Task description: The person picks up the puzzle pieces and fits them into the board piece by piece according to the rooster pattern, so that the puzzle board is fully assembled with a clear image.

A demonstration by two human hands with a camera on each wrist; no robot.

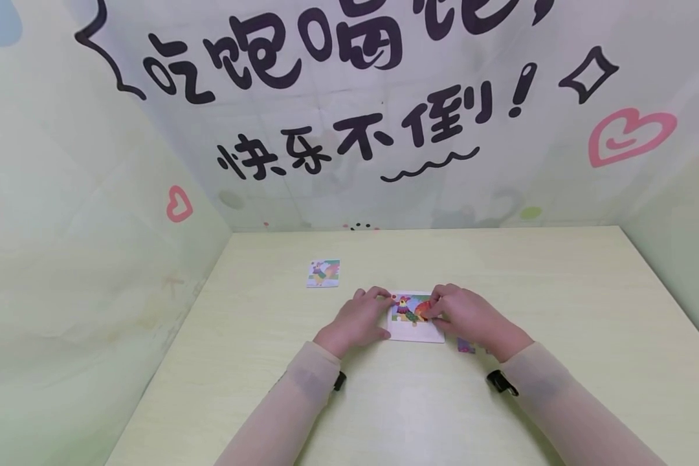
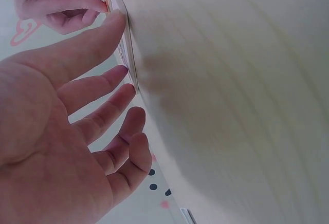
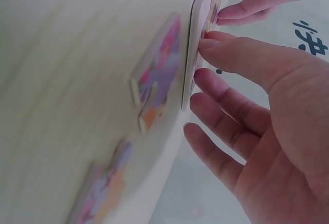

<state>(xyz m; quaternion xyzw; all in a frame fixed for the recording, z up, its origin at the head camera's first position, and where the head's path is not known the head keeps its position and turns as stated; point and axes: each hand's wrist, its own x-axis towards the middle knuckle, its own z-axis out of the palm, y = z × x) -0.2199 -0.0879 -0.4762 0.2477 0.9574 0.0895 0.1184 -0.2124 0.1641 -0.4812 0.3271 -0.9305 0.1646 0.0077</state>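
A jigsaw puzzle board [image 1: 417, 332] with a white border and a rooster picture lies on the table. My left hand [image 1: 358, 321] holds its left side, the thumb at the near corner and fingertips farther up the edge. In the left wrist view, the ring and little fingers [image 2: 139, 152] curl loosely off the board. From the right, my right hand [image 1: 472, 317] reaches over the picture and pinches a puzzle piece [image 1: 424, 310] with the orange tail, close against the board. The right wrist view shows that thumb [image 3: 216, 49] at the board's edge, hiding most of the piece.
Loose purple and pink puzzle pieces [image 3: 160, 62] lie just right of the board, partly under my right hand in the head view. A small rooster picture card [image 1: 323, 274] lies at the back left of the pale wooden table [image 1: 256, 291]. A printed cloth [image 1: 349, 194] hangs behind.
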